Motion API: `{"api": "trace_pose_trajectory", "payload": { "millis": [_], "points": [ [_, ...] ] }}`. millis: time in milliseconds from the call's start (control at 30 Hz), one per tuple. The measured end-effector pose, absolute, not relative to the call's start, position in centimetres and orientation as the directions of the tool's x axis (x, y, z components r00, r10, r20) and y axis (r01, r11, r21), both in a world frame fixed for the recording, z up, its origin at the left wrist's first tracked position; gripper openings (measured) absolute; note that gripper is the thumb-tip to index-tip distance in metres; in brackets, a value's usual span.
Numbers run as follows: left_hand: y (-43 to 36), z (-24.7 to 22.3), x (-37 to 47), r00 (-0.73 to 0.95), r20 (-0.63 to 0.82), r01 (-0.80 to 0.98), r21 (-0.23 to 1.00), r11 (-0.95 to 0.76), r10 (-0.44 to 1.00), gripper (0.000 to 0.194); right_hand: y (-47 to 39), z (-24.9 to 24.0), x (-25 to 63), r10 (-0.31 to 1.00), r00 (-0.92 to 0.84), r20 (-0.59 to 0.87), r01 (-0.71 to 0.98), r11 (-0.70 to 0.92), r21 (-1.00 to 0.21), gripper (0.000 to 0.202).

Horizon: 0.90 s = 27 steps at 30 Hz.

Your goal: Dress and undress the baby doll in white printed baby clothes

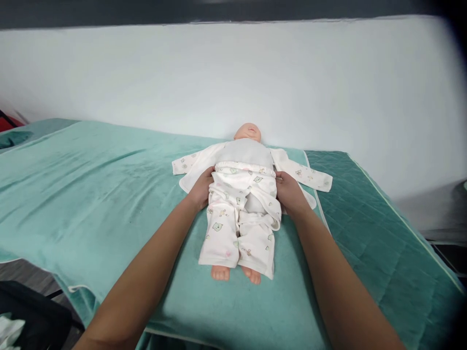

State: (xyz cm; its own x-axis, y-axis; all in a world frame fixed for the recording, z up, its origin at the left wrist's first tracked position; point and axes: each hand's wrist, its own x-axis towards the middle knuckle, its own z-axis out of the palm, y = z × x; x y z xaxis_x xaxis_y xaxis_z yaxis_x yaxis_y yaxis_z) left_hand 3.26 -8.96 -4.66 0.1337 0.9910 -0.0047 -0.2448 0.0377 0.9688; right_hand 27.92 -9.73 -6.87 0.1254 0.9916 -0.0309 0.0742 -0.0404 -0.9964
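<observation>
A baby doll [248,132] lies on its back, its head toward the wall and its bare feet toward me. White printed baby pants [222,228] cover its legs, with the gathered waistband up at the belly. Under the torso a white baby shirt [310,177] is spread open, sleeves stretched out to both sides. My left hand [201,188] is closed on the left side of the pants near the waistband. On the opposite side my right hand [290,191] grips the pants, some fingers hidden behind the cloth.
A light green blanket [91,194] covers the bed, with a darker quilted cover [375,233] at the right. A white wall [219,73] rises behind. At the lower left stands a black chair-like object [32,311] with pale cloth on it.
</observation>
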Motion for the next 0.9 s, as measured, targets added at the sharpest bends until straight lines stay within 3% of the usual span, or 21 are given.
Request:
{"api": "trace_pose_trajectory", "payload": {
  "millis": [100, 400, 500, 667, 800, 900],
  "points": [
    [-9.4, -4.2, 3.5, 0.094, 0.0, -0.192, 0.981, 0.018, 0.996, 0.027, -10.1, -6.6, 27.9, 0.993, 0.109, -0.05, 0.011, -0.052, -0.999, 0.032],
    [-10.2, -3.6, 3.7, -0.024, 0.076, -0.041, 0.996, -0.077, 0.997, 0.019, -10.2, -6.1, 27.6, 0.968, 0.248, 0.028, 0.229, -0.03, -0.973, 0.022],
    [-10.1, -4.0, 3.5, -0.041, 0.066, -0.047, 0.997, -0.068, 0.997, 0.024, -10.2, -6.2, 27.5, 0.966, 0.242, 0.09, 0.269, 0.023, -0.963, 0.019],
    [-9.6, -4.3, 3.1, -0.036, 0.026, -0.122, 0.992, -0.03, 0.999, 0.029, -10.2, -6.4, 27.4, 0.977, 0.169, 0.13, 0.119, 0.111, -0.987, 0.024],
    [-9.3, -4.6, 2.8, 0.0, -0.076, -0.219, 0.973, 0.074, 0.997, 0.029, -10.2, -6.5, 27.5, 0.976, 0.183, 0.117, 0.16, 0.088, -0.983, 0.025],
    [-9.2, -4.6, 2.7, -0.015, -0.071, -0.236, 0.97, 0.065, 0.997, 0.033, -9.9, -6.6, 27.5, 0.971, 0.216, 0.101, 0.168, 0.065, -0.984, 0.024]
  ]
}}
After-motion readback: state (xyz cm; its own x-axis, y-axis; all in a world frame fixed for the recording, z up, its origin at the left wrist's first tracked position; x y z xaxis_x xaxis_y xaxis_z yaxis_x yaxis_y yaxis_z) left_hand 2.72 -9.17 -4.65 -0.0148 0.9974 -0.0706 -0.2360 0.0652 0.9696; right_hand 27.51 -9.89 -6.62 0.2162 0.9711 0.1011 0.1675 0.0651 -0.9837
